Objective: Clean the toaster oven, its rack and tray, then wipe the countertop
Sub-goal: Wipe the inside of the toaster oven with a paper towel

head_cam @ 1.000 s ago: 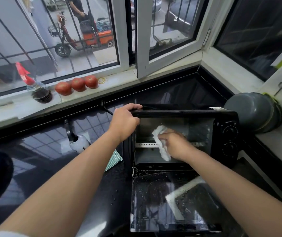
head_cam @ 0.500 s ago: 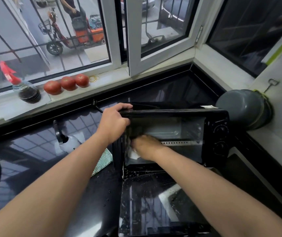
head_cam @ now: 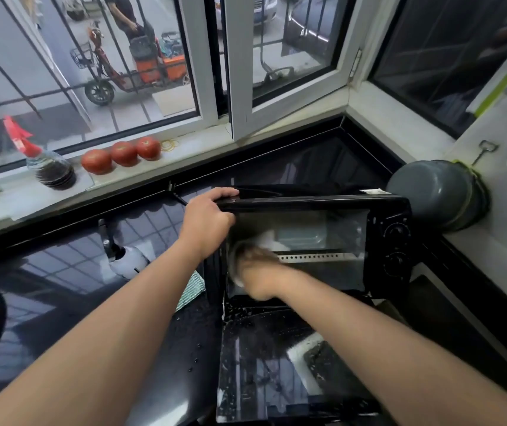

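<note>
Head view, left hand [head_cam: 206, 222] gripping toaster oven [head_cam: 313, 241] top-left edge

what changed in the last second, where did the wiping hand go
The right hand slid its white cloth from the middle of the toaster oven cavity to the left inner wall, where it is now motion-blurred. The left hand kept its grip on the oven's top left corner. The door stayed folded down, and the tomatoes did not move.
</note>
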